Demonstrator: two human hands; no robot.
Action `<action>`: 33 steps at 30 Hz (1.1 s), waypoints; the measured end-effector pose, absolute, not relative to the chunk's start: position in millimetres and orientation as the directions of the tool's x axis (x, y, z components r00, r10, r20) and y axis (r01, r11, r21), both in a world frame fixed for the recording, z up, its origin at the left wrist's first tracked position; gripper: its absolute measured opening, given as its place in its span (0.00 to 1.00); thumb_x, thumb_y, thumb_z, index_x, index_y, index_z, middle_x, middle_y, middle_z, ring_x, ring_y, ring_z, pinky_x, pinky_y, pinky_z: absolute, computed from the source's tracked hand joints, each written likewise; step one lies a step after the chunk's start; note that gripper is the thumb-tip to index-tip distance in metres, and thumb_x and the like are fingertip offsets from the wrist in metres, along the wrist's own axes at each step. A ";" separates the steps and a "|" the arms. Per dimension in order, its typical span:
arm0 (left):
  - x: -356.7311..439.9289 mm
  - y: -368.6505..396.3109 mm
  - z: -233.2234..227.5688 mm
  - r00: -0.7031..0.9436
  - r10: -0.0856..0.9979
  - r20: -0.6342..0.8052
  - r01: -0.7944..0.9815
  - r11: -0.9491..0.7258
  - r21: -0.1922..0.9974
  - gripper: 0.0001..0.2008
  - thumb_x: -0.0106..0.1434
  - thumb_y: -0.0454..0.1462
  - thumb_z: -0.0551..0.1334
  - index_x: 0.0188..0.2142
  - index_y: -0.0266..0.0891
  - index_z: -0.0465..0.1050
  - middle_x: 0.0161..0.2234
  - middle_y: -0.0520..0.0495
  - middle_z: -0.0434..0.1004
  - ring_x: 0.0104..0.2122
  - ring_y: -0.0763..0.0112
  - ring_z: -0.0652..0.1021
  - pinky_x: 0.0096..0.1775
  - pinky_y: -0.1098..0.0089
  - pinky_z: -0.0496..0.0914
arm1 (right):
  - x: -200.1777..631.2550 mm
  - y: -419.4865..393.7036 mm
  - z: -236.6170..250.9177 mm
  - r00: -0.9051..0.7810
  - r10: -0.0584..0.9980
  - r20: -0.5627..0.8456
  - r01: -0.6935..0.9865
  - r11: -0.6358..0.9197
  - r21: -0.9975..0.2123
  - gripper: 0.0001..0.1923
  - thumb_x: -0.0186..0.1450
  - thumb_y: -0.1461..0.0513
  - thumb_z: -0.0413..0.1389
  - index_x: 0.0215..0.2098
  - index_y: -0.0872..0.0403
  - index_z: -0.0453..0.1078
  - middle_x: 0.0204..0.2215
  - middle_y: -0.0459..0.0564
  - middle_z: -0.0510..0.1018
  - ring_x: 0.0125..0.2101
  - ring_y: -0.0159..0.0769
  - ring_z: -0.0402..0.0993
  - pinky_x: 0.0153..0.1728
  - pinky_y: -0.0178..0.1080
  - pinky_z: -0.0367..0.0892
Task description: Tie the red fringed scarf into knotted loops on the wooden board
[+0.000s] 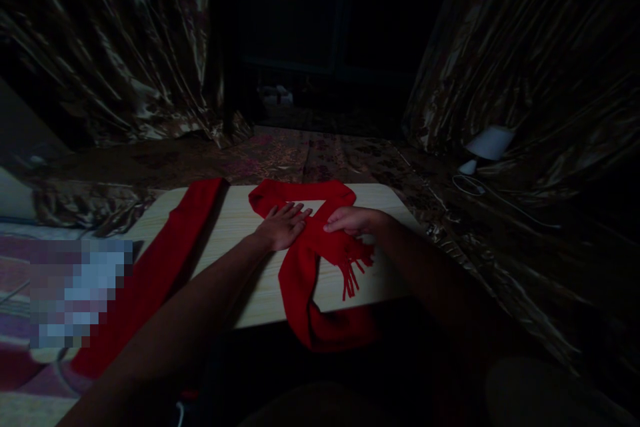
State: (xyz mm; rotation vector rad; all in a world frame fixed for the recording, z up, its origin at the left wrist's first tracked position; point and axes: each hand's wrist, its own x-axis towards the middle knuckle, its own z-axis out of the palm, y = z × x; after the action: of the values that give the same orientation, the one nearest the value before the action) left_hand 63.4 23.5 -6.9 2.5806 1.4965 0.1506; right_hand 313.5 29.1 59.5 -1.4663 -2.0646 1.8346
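Here, left hand flat on the red scarf, palm down, fingers stretched out and slightly spread, tips pointing away across the board; pressing, not gripping. Right hand just beside it, also on the scarf, knuckles up, fingers curled under and drawn narrow against the cloth; whether pinching a fold or only pushing down, impossible to tell in the dim light. Hands near each other, tips almost meeting over the spot where two runs of the scarf cross.

Scarf on the pale wooden board: folded in a loop at the board's far edge, one run coming down past the hands and spilling over the board's near edge into shadow, a fringed end lying on the board just under the right hand. Another long red stretch running slantwise along the board's left edge and off toward the near left corner; joined to the same scarf or separate, not clear.

Beyond the board, patterned shiny cloth spread out flat, with shiny curtains hanging left and right of it. Right of the board, well apart, a small white lamp-like thing with a thin white cord beside it. Left of the board, a blurred patch.

No brand, label or readable writing anywhere.
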 end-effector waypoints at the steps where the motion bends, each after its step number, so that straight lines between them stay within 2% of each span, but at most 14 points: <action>1: 63.5 23.3 -6.9 0.495 0.869 0.013 0.852 -0.488 0.190 0.31 0.73 0.51 0.36 0.72 0.52 0.46 0.73 0.49 0.44 0.71 0.52 0.47 0.66 0.42 0.45 | 314.2 28.5 59.6 -0.551 0.629 -0.548 0.607 -0.147 -0.781 0.13 0.61 0.56 0.64 0.29 0.58 0.69 0.14 0.38 0.69 0.12 0.23 0.58 0.14 0.27 0.51; 5: 62.9 23.0 -7.0 0.496 0.868 0.031 0.841 -0.489 0.232 0.31 0.73 0.51 0.36 0.72 0.51 0.47 0.72 0.49 0.46 0.71 0.53 0.48 0.66 0.43 0.43 | 310.2 27.0 57.1 -0.538 0.714 -0.448 0.435 -0.220 -0.873 0.07 0.56 0.63 0.65 0.30 0.58 0.73 0.23 0.46 0.79 0.22 0.29 0.73 0.26 0.31 0.67; 8: 62.2 23.3 -7.6 0.494 0.869 0.038 0.837 -0.487 0.249 0.30 0.74 0.51 0.36 0.72 0.52 0.48 0.72 0.49 0.47 0.71 0.54 0.48 0.66 0.45 0.43 | 305.5 25.3 55.8 -0.562 0.748 -0.353 0.266 -0.240 -0.934 0.07 0.55 0.65 0.64 0.31 0.58 0.73 0.27 0.47 0.81 0.27 0.32 0.77 0.33 0.33 0.71; 10: 62.4 23.4 -8.1 0.490 0.870 0.046 0.838 -0.485 0.249 0.30 0.74 0.51 0.37 0.72 0.52 0.49 0.72 0.48 0.47 0.71 0.55 0.48 0.66 0.46 0.43 | 305.7 23.7 55.6 -0.596 0.727 -0.341 0.238 -0.246 -0.940 0.10 0.53 0.66 0.65 0.33 0.59 0.74 0.30 0.48 0.82 0.30 0.33 0.78 0.35 0.34 0.72; 15: 64.1 23.3 -9.6 0.478 0.876 0.059 0.846 -0.478 0.238 0.31 0.73 0.53 0.40 0.72 0.50 0.50 0.72 0.46 0.48 0.71 0.53 0.49 0.66 0.44 0.44 | 320.2 22.4 54.2 -0.614 0.577 -0.539 0.526 -0.209 -0.824 0.15 0.50 0.62 0.68 0.35 0.60 0.75 0.30 0.49 0.82 0.28 0.34 0.76 0.33 0.34 0.70; 17: 64.2 22.2 -9.9 0.483 0.873 0.069 0.841 -0.484 0.242 0.32 0.72 0.54 0.41 0.72 0.49 0.51 0.72 0.45 0.48 0.71 0.52 0.49 0.65 0.43 0.44 | 325.8 22.4 54.0 -0.569 0.583 -0.580 0.653 -0.107 -0.750 0.15 0.50 0.60 0.68 0.33 0.60 0.75 0.27 0.47 0.80 0.26 0.33 0.75 0.30 0.33 0.67; 19: 63.7 19.9 -9.1 0.488 0.868 0.097 0.829 -0.495 0.260 0.33 0.71 0.56 0.43 0.71 0.48 0.52 0.72 0.44 0.50 0.71 0.52 0.51 0.65 0.43 0.45 | 327.9 20.9 55.6 -0.509 0.651 -0.563 0.755 0.023 -0.655 0.13 0.53 0.58 0.68 0.30 0.59 0.75 0.23 0.45 0.78 0.24 0.31 0.72 0.27 0.32 0.63; 22: 62.4 13.1 -4.0 0.459 0.857 0.236 0.803 -0.513 0.302 0.33 0.70 0.55 0.47 0.68 0.44 0.59 0.69 0.40 0.58 0.68 0.55 0.58 0.65 0.50 0.51 | 323.4 14.2 61.1 -0.402 0.815 -0.417 0.879 0.215 -0.425 0.12 0.57 0.56 0.65 0.28 0.57 0.73 0.21 0.45 0.75 0.23 0.31 0.69 0.25 0.33 0.57; 24: 61.5 5.8 2.8 0.341 0.878 0.337 0.829 -0.450 0.332 0.30 0.69 0.53 0.51 0.62 0.39 0.68 0.63 0.37 0.68 0.63 0.55 0.67 0.61 0.57 0.60 | 316.5 7.2 64.1 -0.356 0.915 -0.191 0.909 0.291 -0.298 0.10 0.59 0.57 0.64 0.30 0.56 0.73 0.24 0.47 0.77 0.26 0.32 0.70 0.26 0.33 0.56; 25: 61.1 1.1 7.0 0.252 0.901 0.353 0.858 -0.377 0.351 0.28 0.69 0.52 0.52 0.57 0.37 0.72 0.58 0.35 0.73 0.58 0.55 0.72 0.57 0.59 0.64 | 312.5 3.3 64.6 -0.352 0.933 -0.070 0.904 0.320 -0.282 0.09 0.60 0.58 0.63 0.31 0.55 0.73 0.26 0.48 0.78 0.27 0.33 0.70 0.27 0.34 0.56; 27: 60.2 -10.7 15.7 0.075 0.959 0.275 0.908 -0.180 0.379 0.24 0.68 0.51 0.53 0.49 0.36 0.75 0.47 0.34 0.79 0.48 0.53 0.78 0.47 0.61 0.70 | 303.9 -5.0 62.9 -0.381 0.918 0.110 0.857 0.395 -0.329 0.06 0.62 0.59 0.60 0.33 0.55 0.73 0.29 0.48 0.79 0.29 0.32 0.71 0.29 0.33 0.57; 29: 59.1 -25.5 23.0 0.011 0.995 0.102 0.927 -0.048 0.373 0.25 0.66 0.54 0.54 0.45 0.37 0.75 0.41 0.34 0.81 0.41 0.51 0.80 0.38 0.62 0.70 | 295.5 -13.8 58.6 -0.444 0.876 0.186 0.787 0.481 -0.387 0.05 0.64 0.60 0.57 0.33 0.54 0.72 0.30 0.47 0.79 0.30 0.31 0.71 0.31 0.33 0.59; 31: 58.2 -41.8 27.4 0.050 0.998 -0.024 0.935 -0.038 0.352 0.27 0.64 0.59 0.54 0.42 0.39 0.76 0.39 0.34 0.81 0.39 0.49 0.81 0.34 0.63 0.68 | 287.4 -22.8 53.2 -0.495 0.838 0.230 0.750 0.546 -0.374 0.07 0.64 0.59 0.58 0.35 0.54 0.73 0.34 0.48 0.79 0.34 0.33 0.73 0.36 0.33 0.62; 33: 58.5 -57.6 29.4 0.103 0.993 -0.058 0.939 -0.078 0.336 0.29 0.63 0.61 0.52 0.39 0.41 0.76 0.38 0.34 0.81 0.38 0.49 0.81 0.33 0.63 0.67 | 279.9 -31.8 48.1 -0.531 0.806 0.261 0.753 0.590 -0.292 0.14 0.63 0.55 0.61 0.42 0.54 0.73 0.40 0.51 0.79 0.40 0.37 0.74 0.41 0.36 0.64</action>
State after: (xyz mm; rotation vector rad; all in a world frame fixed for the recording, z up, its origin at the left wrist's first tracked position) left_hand 58.5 -57.6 29.4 2.0972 1.9098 0.2677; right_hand 279.9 -31.8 48.1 -1.2585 -2.4552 0.2030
